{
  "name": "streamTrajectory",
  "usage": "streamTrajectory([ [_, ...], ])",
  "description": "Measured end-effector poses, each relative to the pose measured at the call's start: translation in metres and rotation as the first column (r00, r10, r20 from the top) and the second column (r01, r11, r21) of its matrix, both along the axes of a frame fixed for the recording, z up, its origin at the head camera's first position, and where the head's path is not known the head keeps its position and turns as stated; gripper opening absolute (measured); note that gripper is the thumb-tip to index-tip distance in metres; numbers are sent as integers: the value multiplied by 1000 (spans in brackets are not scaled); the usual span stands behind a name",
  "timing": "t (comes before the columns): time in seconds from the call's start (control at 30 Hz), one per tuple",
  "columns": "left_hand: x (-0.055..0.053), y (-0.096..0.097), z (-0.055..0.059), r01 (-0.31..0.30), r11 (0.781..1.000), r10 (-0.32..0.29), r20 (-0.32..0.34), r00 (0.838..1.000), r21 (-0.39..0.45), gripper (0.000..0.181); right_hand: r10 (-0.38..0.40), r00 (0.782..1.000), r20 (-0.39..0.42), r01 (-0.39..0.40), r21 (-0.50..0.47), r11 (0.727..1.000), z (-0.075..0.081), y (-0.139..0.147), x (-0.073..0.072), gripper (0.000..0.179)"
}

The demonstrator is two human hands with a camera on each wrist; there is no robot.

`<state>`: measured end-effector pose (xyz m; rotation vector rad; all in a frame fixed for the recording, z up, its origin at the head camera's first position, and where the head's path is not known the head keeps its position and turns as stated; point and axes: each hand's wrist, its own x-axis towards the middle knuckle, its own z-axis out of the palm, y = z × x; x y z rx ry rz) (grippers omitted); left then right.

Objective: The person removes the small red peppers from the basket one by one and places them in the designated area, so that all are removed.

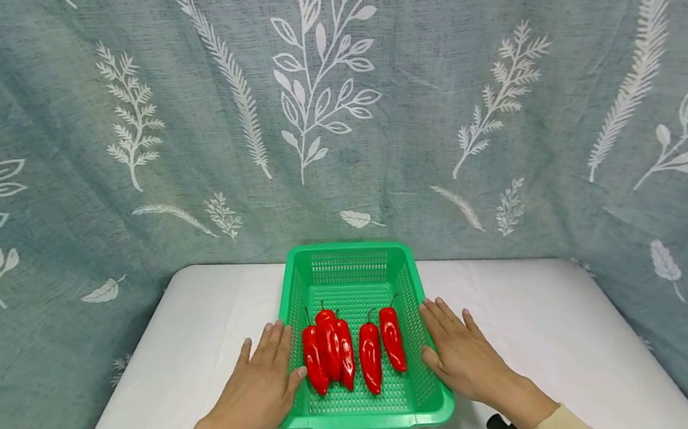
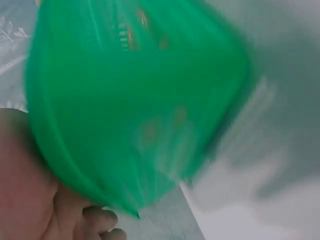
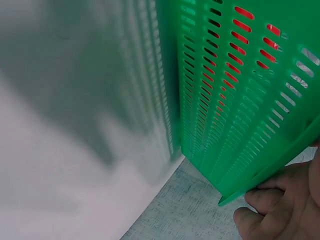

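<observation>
A green plastic basket (image 1: 364, 421) with slotted walls stands on a white-covered table. Several glossy red peppers (image 1: 329, 343) with dark stems lie inside it, a group on the left and two on the right. Along the basket's left rim rests my left hand (image 1: 261, 388), fingers straight and thumb reaching over the edge. My right hand (image 1: 466, 358) lies against the opposite rim, its fingers extended forward. In the right wrist view, fingertips (image 3: 262, 200) show just under the rim, and red shows through the slots. The left wrist view is blurred, with the basket wall (image 2: 135, 90) filling much of it.
A grey-green curtain (image 1: 402, 167) with white leaf prints hangs behind and beside the table (image 1: 546, 312). The basket's far end is near the table's back edge. Dark wrist-camera parts (image 1: 503, 428) show below the right wrist.
</observation>
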<state>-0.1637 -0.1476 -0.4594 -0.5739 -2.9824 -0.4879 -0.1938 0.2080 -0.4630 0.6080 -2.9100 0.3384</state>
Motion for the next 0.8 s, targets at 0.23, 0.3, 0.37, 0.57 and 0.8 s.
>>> streamTrajectory([
  [0.23, -25, -11, 3, -2, 995, -5, -71, 997, -97, 65, -7, 1000, 2, 7, -13, 1000, -1, 2, 1, 66],
  [0.3, -28, -11, 2, 16, 995, -22, -58, 998, -103, 65, -8, 1000, 3, 8, -16, 1000, -1, 2, 2, 66],
  [0.37, -29, -10, 2, 26, 995, -31, -49, 998, -101, 66, -10, 1000, 0, 10, -20, 1000, -1, 1, 2, 66],
  [0.57, -28, -8, -1, 24, 996, -29, -57, 998, -88, 66, -8, 1000, -21, 8, -6, 1000, -1, 1, 3, 66],
  [0.8, -28, -7, -3, 29, 996, -35, -70, 997, -85, 66, 9, 999, -37, -8, 37, 999, 2, 2, 1, 66],
])
